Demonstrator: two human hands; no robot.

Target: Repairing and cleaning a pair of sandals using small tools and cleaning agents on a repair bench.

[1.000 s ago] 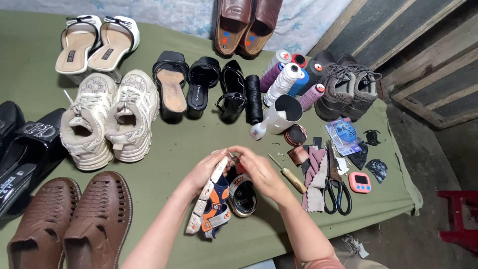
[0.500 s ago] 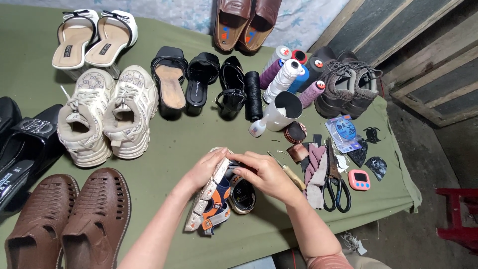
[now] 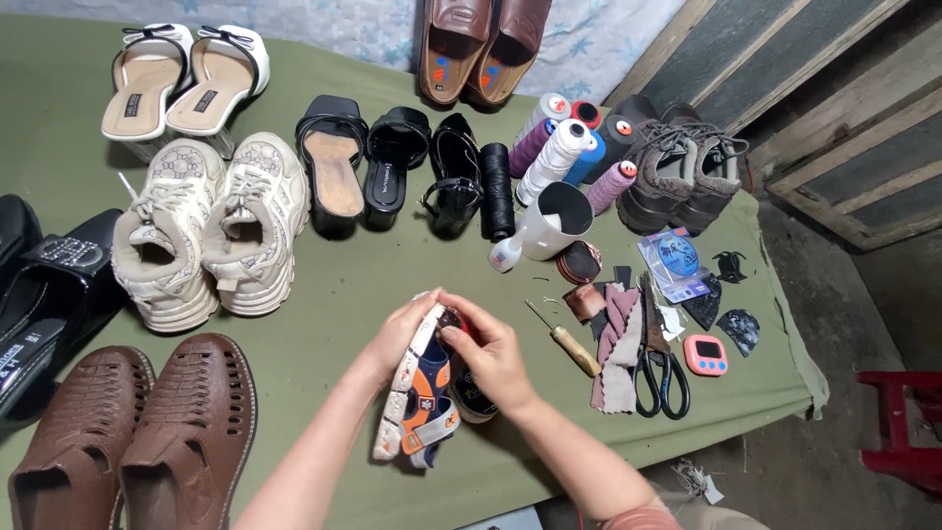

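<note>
A: Sandal [image 3: 417,402] – where's it sitting rn?

B: I'm holding it on edge over the front of the desk [image 3: 334,294], sole facing left. Small one, orange & navy w/ a pale sole. My left hand [image 3: 400,332] is gripping the toe end, fingers curled round the sole's rim. My right hand [image 3: 491,355] is closing on the strap side, thumb and forefinger pinching at the top. Both hands are touching it; can't tell if anything's pinched between the right fingertips, too small.

A: What's lying nearest?

B: Awl w/ a wooden handle [image 3: 567,344] is lying just right of my right hand, then pinkish cloth scraps [image 3: 618,339] & black scissors [image 3: 659,368]. Pink timer [image 3: 705,354] is sitting beyond those.

A: And behind?

B: White jug [image 3: 549,224] is lying on its side, thread cones [image 3: 564,147] are clustering behind it. Cream sneakers [image 3: 201,231] are standing to the left, brown perforated shoes [image 3: 137,432] at front left, black sandals [image 3: 363,167] in the middle row.
</note>
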